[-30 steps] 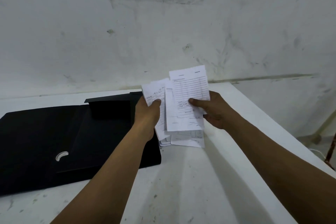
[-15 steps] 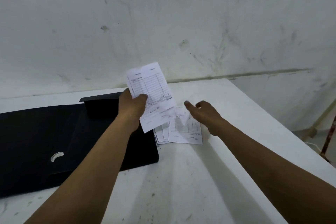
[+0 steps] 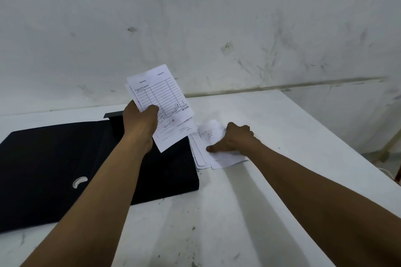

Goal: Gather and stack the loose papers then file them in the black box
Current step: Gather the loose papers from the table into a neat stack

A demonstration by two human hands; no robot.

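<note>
The left hand [image 3: 141, 121] is raised above the far right part of the black box [image 3: 65, 158], its fingers [image 3: 152, 109] clamped on a small sheaf of printed forms [image 3: 161, 102]. The thumb lies across the printed face; the other fingers are hidden behind the sheets. The sheaf stands tilted, its long axis running from the lower right up toward the upper left, with the top edge toward the wall [image 3: 195, 17] and the lower corner hanging just over the box's right edge. The right hand [image 3: 233, 138] rests on the loose papers [image 3: 206, 154] lying flat on the worktop [image 3: 260, 201], immediately right of the black box. Its fingers are curled together onto the top sheet, which is crumpled beneath them, and the thumb presses flat on the pile. The pile is fanned slightly, its long axis running roughly away from the person, parallel to the box's right edge. The black box lies flat with a half-moon finger cutout [image 3: 79, 181] showing on its surface.
</note>
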